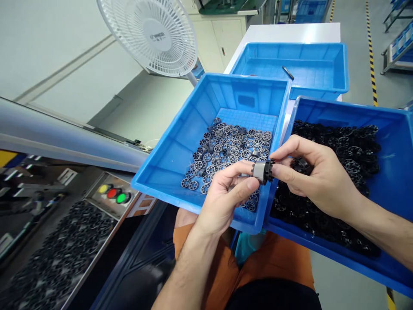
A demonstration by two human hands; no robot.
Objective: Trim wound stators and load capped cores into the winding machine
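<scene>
My left hand (222, 193) grips a small motor core (259, 170), a silver cylinder with black toothed plastic ends, between thumb and fingers. At its right end, the thumb and index finger of my right hand (318, 176) close on the black toothed end piece (268, 171). A second black toothed piece (301, 165) is tucked inside the curled fingers of my right hand. Both hands are above the adjoining walls of two blue bins. Silver and black spoked cores (232, 144) lie loose in the left bin (167, 159); black toothed pieces (351, 150) are heaped in the right bin (390, 172).
Behind stands another blue bin (309, 69) with a dark pen-like object (288, 72) inside. A white fan (155, 38) rises at the back left. Yellow, red and green buttons (112, 193) are on a machine, beside many dark parts (64, 254). My legs are under the bins.
</scene>
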